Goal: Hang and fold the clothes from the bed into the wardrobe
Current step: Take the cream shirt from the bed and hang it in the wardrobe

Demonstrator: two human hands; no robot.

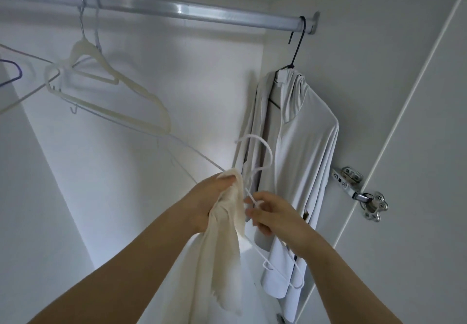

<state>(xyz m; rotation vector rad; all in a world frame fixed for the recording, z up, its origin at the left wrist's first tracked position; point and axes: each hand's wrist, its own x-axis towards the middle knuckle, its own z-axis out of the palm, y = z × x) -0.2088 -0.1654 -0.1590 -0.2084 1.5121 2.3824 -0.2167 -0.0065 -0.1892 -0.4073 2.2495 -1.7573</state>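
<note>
I look up into a white wardrobe. My left hand (214, 198) grips the top of a cream cloth garment (222, 255) that hangs down from it. My right hand (271, 213) pinches the neck of a thin white wire hanger (261, 151), whose hook points up and whose lower bar (283, 265) runs down to the right. Garment and hanger meet between my hands. A light grey hooded garment (303, 151) hangs on a dark hanger (297, 48) at the right end of the silver rail (177, 7).
Cream hangers (106, 78) with nothing on them hang on the rail at the left, with thin wire ones below and a purple one (15, 73) at the far left. The wardrobe door (417, 121) with its metal hinge (364, 192) stands at the right.
</note>
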